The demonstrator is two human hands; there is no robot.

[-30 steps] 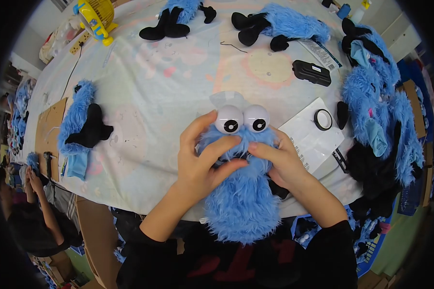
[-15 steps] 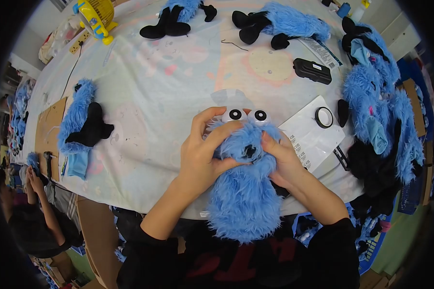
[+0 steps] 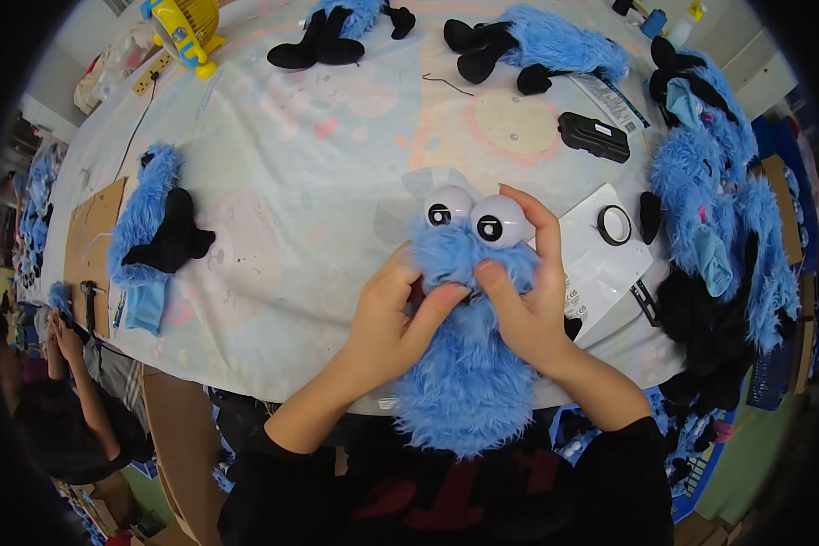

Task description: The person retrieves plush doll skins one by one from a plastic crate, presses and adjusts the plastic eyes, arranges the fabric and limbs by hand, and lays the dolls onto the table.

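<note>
The blue plush toy (image 3: 465, 387) lies at the near edge of the cloth-covered table (image 3: 291, 209), straight in front of the person, its head pointing away and its lower body overhanging the edge close to the black shirt (image 3: 482, 510). Its fur is long, shaggy and bright blue, falling in loose strands over a rounded lower body. Two large, glossy white eyes (image 3: 500, 219) stand out on top of the head, side by side, the one on the left set a little higher; each carries a black pupil with a pale mark inside. Beneath them the fur shows a dark patch, partly covered by the thumbs. A small white tag (image 3: 389, 403) sticks out on the toy's left side as seen here.

Both hands grip the head between them. The left hand (image 3: 396, 314) holds its left side, the thumb laid across the front below the eyes and the other fingers mostly hidden behind. The right hand (image 3: 535, 305) clasps the opposite side — its thumb pressed into the fur under the eyes, its index finger raised and curled around the outer eye. The forearms angle inward from black sleeves, bringing the thumb tips near each other.
</note>
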